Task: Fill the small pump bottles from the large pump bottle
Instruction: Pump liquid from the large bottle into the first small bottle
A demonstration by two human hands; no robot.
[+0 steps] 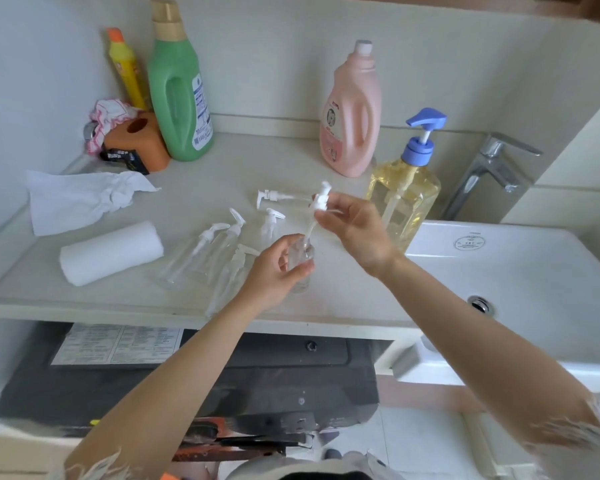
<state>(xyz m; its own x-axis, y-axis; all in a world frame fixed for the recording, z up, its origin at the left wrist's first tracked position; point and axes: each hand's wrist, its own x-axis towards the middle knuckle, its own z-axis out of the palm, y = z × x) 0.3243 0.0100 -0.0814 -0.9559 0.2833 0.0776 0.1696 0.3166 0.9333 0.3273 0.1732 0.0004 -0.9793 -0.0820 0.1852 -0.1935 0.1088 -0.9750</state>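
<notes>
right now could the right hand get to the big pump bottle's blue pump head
Probably not yet: the right hand is pinching a white pump head. The large pump bottle stands just behind it, with nothing between.

Left on pale countertop (194,188): rolled white towel (111,252). Centre: clear small pump bottles (219,244). Right, beside white sink basin (534,271): large yellow-filled pump bottle (404,199).

Far left: yellow plastic bottle (127,69) capped orange, green plastic jug (179,98) capped beige. Beside them, white cloth striped pink (109,116), orange plastic block (146,142). Far right: pale pink jug (352,112), amber-filled clear pump bottle (404,199) topped blue. Near: clear small bottles (201,254), white pumps.
</notes>
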